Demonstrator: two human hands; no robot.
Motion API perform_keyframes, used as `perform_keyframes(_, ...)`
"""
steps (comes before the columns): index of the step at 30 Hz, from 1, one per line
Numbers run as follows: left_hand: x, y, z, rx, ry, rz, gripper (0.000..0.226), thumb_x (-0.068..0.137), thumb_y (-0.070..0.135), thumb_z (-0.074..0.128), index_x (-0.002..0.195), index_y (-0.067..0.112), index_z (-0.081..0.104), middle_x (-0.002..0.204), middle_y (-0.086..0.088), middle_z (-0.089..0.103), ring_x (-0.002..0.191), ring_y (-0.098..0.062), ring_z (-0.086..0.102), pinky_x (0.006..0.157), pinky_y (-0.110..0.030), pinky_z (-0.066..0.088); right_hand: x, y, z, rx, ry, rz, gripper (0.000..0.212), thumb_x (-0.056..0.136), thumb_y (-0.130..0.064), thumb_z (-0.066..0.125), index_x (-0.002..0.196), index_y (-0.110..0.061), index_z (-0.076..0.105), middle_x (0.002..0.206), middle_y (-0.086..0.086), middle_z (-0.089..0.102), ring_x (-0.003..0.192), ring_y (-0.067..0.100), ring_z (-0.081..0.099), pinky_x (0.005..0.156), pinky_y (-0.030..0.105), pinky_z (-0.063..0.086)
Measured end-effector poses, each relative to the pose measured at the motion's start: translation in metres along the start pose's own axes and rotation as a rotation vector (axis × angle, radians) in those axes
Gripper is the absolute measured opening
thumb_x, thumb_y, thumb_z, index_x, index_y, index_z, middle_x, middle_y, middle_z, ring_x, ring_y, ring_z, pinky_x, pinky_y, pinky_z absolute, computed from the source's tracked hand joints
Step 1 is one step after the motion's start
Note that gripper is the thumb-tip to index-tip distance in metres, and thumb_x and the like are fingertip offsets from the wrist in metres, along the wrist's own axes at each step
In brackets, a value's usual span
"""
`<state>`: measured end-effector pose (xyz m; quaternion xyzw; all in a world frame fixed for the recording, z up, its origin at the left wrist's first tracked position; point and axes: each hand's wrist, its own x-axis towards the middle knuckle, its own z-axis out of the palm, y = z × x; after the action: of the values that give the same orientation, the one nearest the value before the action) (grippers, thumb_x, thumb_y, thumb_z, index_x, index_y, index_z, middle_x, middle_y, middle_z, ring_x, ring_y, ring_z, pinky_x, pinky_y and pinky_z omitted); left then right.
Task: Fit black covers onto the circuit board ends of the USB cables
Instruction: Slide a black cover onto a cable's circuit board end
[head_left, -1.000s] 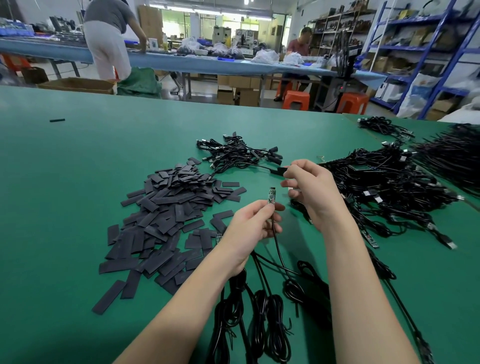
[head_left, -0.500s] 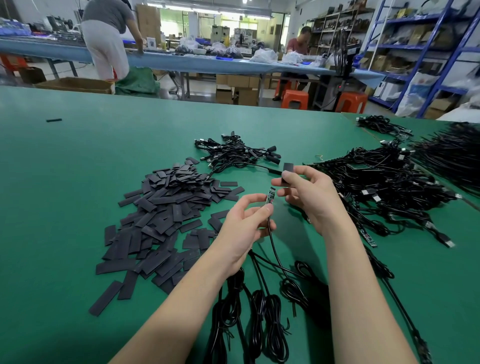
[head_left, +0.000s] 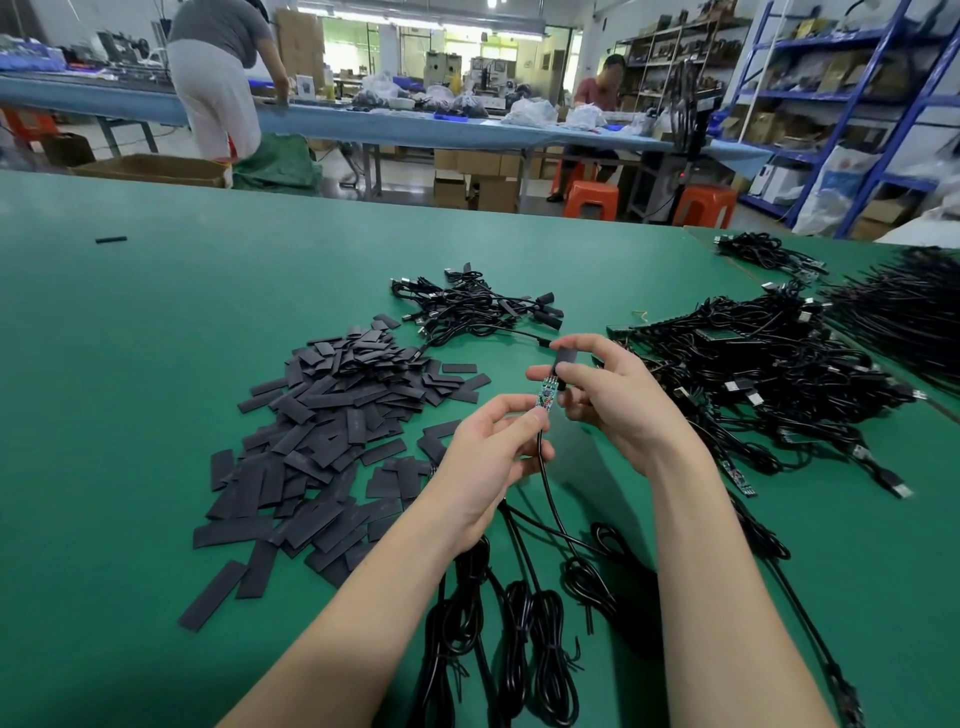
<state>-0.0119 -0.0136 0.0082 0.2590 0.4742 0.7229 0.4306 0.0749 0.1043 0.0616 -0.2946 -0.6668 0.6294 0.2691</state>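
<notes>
Our left hand (head_left: 488, 457) pinches a black cable just below its small green circuit board (head_left: 546, 395), while our right hand (head_left: 602, 395) pinches a black cover (head_left: 563, 364) at the board's top — fingers hide whether it's on. Flat matte covers (head_left: 322, 436) heap left on the green table (head_left: 130, 364); tangled USB cables (head_left: 769, 374) right — bundles cut off below.

Two hands work above one green table (head_left: 130, 364): a left hand (head_left: 488, 457) and a right hand (head_left: 608, 400). Between them are one circuit board (head_left: 546, 395) and one black cover (head_left: 563, 358). The loose covers (head_left: 332, 431) number too many to count, likewise the cables (head_left: 769, 374). Two orange stools (head_left: 592, 200) stand behind, near two people (head_left: 218, 78).
</notes>
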Motion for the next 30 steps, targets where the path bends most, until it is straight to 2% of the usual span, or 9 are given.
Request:
perform_keyframes(5, 0.001, 0.001, 0.0, -0.031, 0.052, 0.009, 0.006, 0.101, 0.011, 0.059, 0.105, 0.012, 0.063, 0.083, 0.001, 0.064, 0.064, -0.012, 0.06, 0.073, -0.028, 0.05, -0.004, -0.002, -0.004, 0.146, -0.05, -0.017, 0.029, 0.099, 0.004, 0.052, 0.115, -0.014, 0.066, 0.1, 0.016, 0.077, 0.065, 0.015, 0.066, 0.065, 0.022, 0.056)
perform_keyframes(11, 0.0, 0.002, 0.001, -0.039, 0.042, -0.01, 0.016, 0.104, 0.011, 0.053, 0.113, 0.008, 0.066, 0.083, 0.002, 0.065, 0.064, -0.009, 0.06, 0.064, -0.02, 0.051, -0.007, 0.0, -0.007, 0.226, -0.034, -0.039, 0.028, 0.093, 0.005, 0.064, 0.118, -0.009, 0.069, 0.074, 0.004, 0.072, 0.076, 0.022, 0.075, 0.071, 0.022, 0.059)
perform_keyframes(14, 0.0, 0.003, 0.001, -0.035, 0.045, -0.011, 0.017, 0.103, 0.011, 0.054, 0.116, 0.006, 0.065, 0.083, 0.001, 0.065, 0.063, -0.009, 0.059, 0.064, -0.02, 0.051, -0.008, -0.002, -0.007, 0.213, 0.013, -0.039, 0.027, 0.089, 0.003, 0.07, 0.113, -0.009, 0.072, 0.077, 0.007, 0.074, 0.075, 0.024, 0.076, 0.067, 0.021, 0.058)
perform_keyframes(17, 0.0, 0.003, 0.001, -0.029, 0.052, -0.006, 0.019, 0.103, 0.011, 0.054, 0.115, 0.005, 0.067, 0.081, 0.003, 0.065, 0.064, -0.01, 0.059, 0.066, -0.02, 0.052, -0.008, -0.005, -0.009, 0.094, 0.03, -0.043, 0.027, 0.086, -0.006, 0.077, 0.11, -0.015, 0.072, 0.088, 0.009, 0.078, 0.075, 0.019, 0.075, 0.062, 0.019, 0.055)
perform_keyframes(19, 0.0, 0.003, 0.001, -0.015, 0.055, -0.003, 0.019, 0.102, 0.011, 0.055, 0.114, 0.005, 0.069, 0.079, 0.005, 0.066, 0.064, -0.01, 0.058, 0.068, -0.021, 0.051, -0.007, -0.006, -0.011, 0.095, 0.043, -0.04, 0.023, 0.083, -0.008, 0.079, 0.103, -0.013, 0.069, 0.083, 0.007, 0.078, 0.071, 0.014, 0.073, 0.059, 0.018, 0.053)
perform_keyframes(22, 0.0, 0.002, 0.002, 0.003, 0.061, 0.0, 0.018, 0.102, 0.012, 0.057, 0.112, 0.008, 0.071, 0.078, 0.006, 0.067, 0.063, -0.009, 0.058, 0.068, -0.022, 0.049, -0.008, -0.005, -0.012, 0.174, 0.007, -0.036, 0.018, 0.081, -0.005, 0.08, 0.088, -0.01, 0.065, 0.078, 0.008, 0.073, 0.066, 0.014, 0.069, 0.061, 0.018, 0.054)
perform_keyframes(26, -0.001, 0.002, 0.002, -0.004, 0.068, -0.002, 0.014, 0.101, 0.011, 0.058, 0.107, 0.011, 0.07, 0.077, 0.005, 0.068, 0.063, -0.01, 0.058, 0.072, -0.025, 0.048, -0.007, -0.003, -0.011, 0.161, -0.04, -0.047, 0.021, 0.081, -0.006, 0.08, 0.079, -0.017, 0.062, 0.089, 0.012, 0.073, 0.068, 0.015, 0.068, 0.06, 0.02, 0.054)
perform_keyframes(28, -0.002, 0.002, 0.002, -0.014, 0.065, -0.003, 0.013, 0.101, 0.011, 0.059, 0.105, 0.013, 0.071, 0.078, 0.005, 0.069, 0.063, -0.01, 0.058, 0.072, -0.026, 0.049, -0.007, -0.002, -0.009, 0.166, -0.053, -0.061, 0.022, 0.081, -0.005, 0.081, 0.08, -0.018, 0.063, 0.087, 0.011, 0.073, 0.067, 0.015, 0.067, 0.059, 0.02, 0.053)
perform_keyframes(30, -0.002, 0.002, 0.002, -0.024, 0.063, -0.003, 0.013, 0.101, 0.011, 0.058, 0.104, 0.012, 0.071, 0.079, 0.003, 0.068, 0.062, -0.011, 0.058, 0.07, -0.025, 0.048, -0.006, -0.001, -0.008, 0.2, -0.048, -0.067, 0.02, 0.08, -0.005, 0.081, 0.089, -0.015, 0.065, 0.085, 0.009, 0.072, 0.068, 0.014, 0.067, 0.061, 0.021, 0.054)
